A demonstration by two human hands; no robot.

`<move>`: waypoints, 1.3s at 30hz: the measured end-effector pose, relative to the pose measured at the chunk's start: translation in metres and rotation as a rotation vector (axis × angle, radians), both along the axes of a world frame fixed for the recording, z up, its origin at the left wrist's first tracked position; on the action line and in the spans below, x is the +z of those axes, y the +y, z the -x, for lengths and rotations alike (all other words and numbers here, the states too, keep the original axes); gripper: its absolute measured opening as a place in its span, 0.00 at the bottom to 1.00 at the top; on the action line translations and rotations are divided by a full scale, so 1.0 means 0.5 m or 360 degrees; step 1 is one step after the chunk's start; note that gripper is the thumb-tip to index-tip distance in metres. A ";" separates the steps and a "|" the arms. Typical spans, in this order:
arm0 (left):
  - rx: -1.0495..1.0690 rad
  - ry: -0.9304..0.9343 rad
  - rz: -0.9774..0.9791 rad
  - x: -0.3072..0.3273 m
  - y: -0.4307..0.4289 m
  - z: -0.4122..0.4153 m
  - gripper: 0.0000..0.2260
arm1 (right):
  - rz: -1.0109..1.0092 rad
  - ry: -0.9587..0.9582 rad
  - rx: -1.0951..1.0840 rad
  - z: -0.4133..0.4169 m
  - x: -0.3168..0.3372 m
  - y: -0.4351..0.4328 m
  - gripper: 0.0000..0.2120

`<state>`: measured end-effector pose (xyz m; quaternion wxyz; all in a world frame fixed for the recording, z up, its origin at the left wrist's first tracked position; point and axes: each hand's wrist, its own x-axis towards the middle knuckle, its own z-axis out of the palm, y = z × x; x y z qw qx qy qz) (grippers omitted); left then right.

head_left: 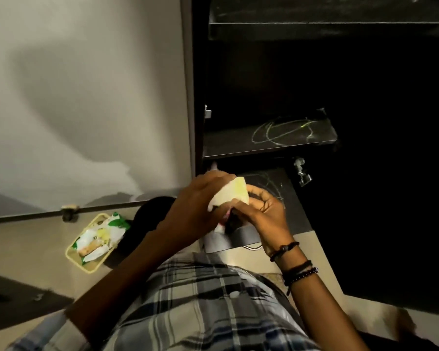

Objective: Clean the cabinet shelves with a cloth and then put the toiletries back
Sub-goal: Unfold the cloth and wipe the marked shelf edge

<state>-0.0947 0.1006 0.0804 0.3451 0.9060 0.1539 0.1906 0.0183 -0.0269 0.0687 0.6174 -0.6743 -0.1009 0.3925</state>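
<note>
A dark open cabinet fills the right side, with an upper shelf (314, 29), a middle shelf (269, 138) marked by pale yellow scribbles, and a lower shelf (287, 198) with fainter marks. In front of the lower shelf, both hands hold a pale yellow folded cloth (232, 196). My left hand (198, 206) grips it from the left. My right hand (264, 214), with dark bracelets on the wrist, grips it from below and right. Something small, pink and white, shows under the cloth between my hands. On the floor at the left sits a yellow tray (90, 268) holding green and white packets (102, 234).
The cabinet's pale open door (86, 97) spans the left, with a hinge (70, 211) at its lower edge. Metal hinge fittings (302, 173) hang inside the cabinet. A dark round object (147, 214) lies beside the tray. My plaid shirt fills the bottom.
</note>
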 end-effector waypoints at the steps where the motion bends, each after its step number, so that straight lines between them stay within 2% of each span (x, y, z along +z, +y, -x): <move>1: -0.0062 0.0115 -0.0022 -0.004 -0.001 -0.013 0.19 | -0.0024 0.0010 0.0005 -0.002 0.003 -0.009 0.17; 3: -0.0127 0.0234 -0.0046 -0.010 -0.007 -0.035 0.19 | -0.0104 0.0093 -0.0049 -0.012 0.008 -0.030 0.18; 7: -0.0250 0.0176 -0.0094 -0.012 -0.021 -0.064 0.18 | -0.0191 0.0226 -0.0121 -0.040 0.007 -0.072 0.17; 9: -0.0341 0.0175 -0.0083 -0.004 -0.034 -0.077 0.15 | -0.0149 0.0195 -0.0109 -0.044 0.009 -0.090 0.17; 13: -0.0482 0.0352 -0.0206 0.011 -0.043 -0.116 0.16 | -0.0056 0.0108 -0.0258 -0.069 0.015 -0.111 0.13; 17: -0.0356 0.0219 -0.0398 0.025 -0.001 -0.172 0.18 | 0.0077 -0.0096 -0.0583 -0.118 0.016 -0.130 0.14; 20: -0.0281 0.0219 -0.0685 0.038 0.043 -0.233 0.21 | 0.0187 -0.0197 -0.0698 -0.164 -0.010 -0.139 0.20; 22: -0.0263 0.0269 -0.0854 0.041 0.069 -0.270 0.24 | 0.0288 -0.0299 -0.0603 -0.191 -0.031 -0.138 0.22; 25: -0.0267 0.0392 -0.0939 0.037 0.095 -0.317 0.30 | 0.0474 -0.0477 -0.0548 -0.218 -0.062 -0.135 0.14; 27: -0.0273 0.0449 -0.0930 0.025 0.102 -0.338 0.31 | 0.0588 -0.0592 -0.0470 -0.229 -0.085 -0.130 0.11; 32: -0.0134 0.0421 -0.0764 -0.018 0.101 -0.362 0.32 | 0.1084 -0.0813 0.0021 -0.272 -0.200 -0.141 0.11; 35: -0.0034 0.0360 -0.0757 -0.027 0.100 -0.365 0.31 | 0.1368 -0.0936 0.0270 -0.295 -0.258 -0.153 0.15; 39: -0.0004 0.0348 -0.0888 -0.026 0.093 -0.376 0.31 | 0.1392 -0.1289 0.0718 -0.329 -0.301 -0.129 0.22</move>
